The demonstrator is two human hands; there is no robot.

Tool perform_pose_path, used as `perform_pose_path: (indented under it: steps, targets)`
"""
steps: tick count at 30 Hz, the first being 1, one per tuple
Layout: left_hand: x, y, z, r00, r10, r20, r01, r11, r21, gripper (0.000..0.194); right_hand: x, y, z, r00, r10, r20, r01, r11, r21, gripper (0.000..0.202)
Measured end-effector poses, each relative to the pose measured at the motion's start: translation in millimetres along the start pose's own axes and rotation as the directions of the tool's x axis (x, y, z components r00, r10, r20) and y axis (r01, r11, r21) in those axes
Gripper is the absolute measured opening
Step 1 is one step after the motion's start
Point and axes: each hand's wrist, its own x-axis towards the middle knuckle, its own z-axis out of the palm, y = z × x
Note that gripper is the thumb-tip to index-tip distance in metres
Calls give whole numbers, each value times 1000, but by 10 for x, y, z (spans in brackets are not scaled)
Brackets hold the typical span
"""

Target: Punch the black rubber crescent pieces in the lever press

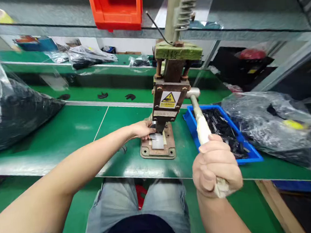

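A hand press [157,89] with a yellow warning sticker stands on the green table, its ram lowered over the base [170,141]. My right hand [217,166] is wrapped around the press lever [202,125], which is covered in pale tape and tilts toward me. At the left side of the ram, my left hand [142,129] pinches a thin black piece [153,135] between thumb and fingers. That piece reaches over a shiny metal plate [158,143] on the base. Its far end is hidden under the ram.
Right of the press, a blue bin [251,153] holds many small black parts. Clear plastic bags [277,121] lie beyond it, and a large bag [15,109] of dark items sits left. Black pieces [103,95] rest on the green belt behind. An orange-red bin [118,20] hangs above.
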Motion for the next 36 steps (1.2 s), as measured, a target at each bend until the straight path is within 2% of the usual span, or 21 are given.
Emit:
perform_pose_path:
  steps: [2, 4, 7, 9, 10, 12, 14, 15, 17, 19, 23, 26, 28, 30, 33, 36]
  targets:
    - [-36, 37, 50, 1000, 29, -6, -29, 1000, 4, 24, 20, 19, 2, 1000, -17, 8, 17, 1000, -13, 26]
    - [-116, 48, 17, 994, 103, -19, -103, 995, -7, 27, 34, 28, 1, 1000, -22, 15, 22, 999, -25, 27]
    - [-372, -57, -235, 951, 306, -52, -308, 950, -53, 30, 35, 25, -1, 1000, -3, 19, 4, 999, -45, 30]
    - [-624, -243, -460, 905, 401, -141, -397, 916, 56, 36, 28, 28, 11, 1000, 12, 16, -11, 999, -46, 32]
    - [-760, -368, -561, 891, 431, -144, -406, 897, 176, 37, 25, 34, 25, 1000, 15, 4, -15, 999, -44, 33]
    - [-1012, -659, -705, 892, 447, -69, -381, 824, 419, 42, 19, 54, 66, 999, 4, -43, -6, 999, -39, 36]
    - [-1194, -952, -765, 888, 459, 21, -383, 716, 584, 54, 17, 78, 117, 995, -20, -96, 17, 999, -32, 39]
    - [-1249, -1081, -770, 882, 471, 36, -383, 668, 638, 55, 18, 88, 139, 992, -32, -121, 29, 999, -30, 40]
    - [-1284, -1272, -751, 866, 499, 43, -377, 594, 711, 43, 21, 97, 167, 987, -45, -154, 41, 999, -32, 41]
    - [-1240, -1363, -717, 855, 519, 5, -343, 558, 756, 32, 26, 89, 165, 988, -41, -149, 37, 999, -30, 39]
    - [-1072, -1306, -620, 856, 511, -78, -214, 487, 847, 35, 41, 43, 108, 997, -20, -73, 18, 1000, -24, 30]
    - [-993, -1171, -512, 856, 517, 11, -221, 347, 912, 32, 50, 16, 71, 999, -14, -47, 13, 999, -31, 27]
    - [-976, -1070, -448, 865, 498, 61, -231, 288, 929, 28, 51, 7, 61, 1000, -6, -25, 5, 1000, -26, 26]
    - [-971, -963, -411, 888, 456, 64, -213, 283, 935, 28, 46, 4, 59, 1000, -1, -13, 1, 1000, -24, 25]
    - [-952, -804, -384, 918, 396, 26, -155, 296, 942, 40, 36, 3, 66, 999, 2, -33, -3, 1000, -21, 25]
    - [-906, -690, -331, 919, 392, -26, -124, 352, 928, 32, 35, -2, 69, 999, 8, -38, -9, 1000, -19, 25]
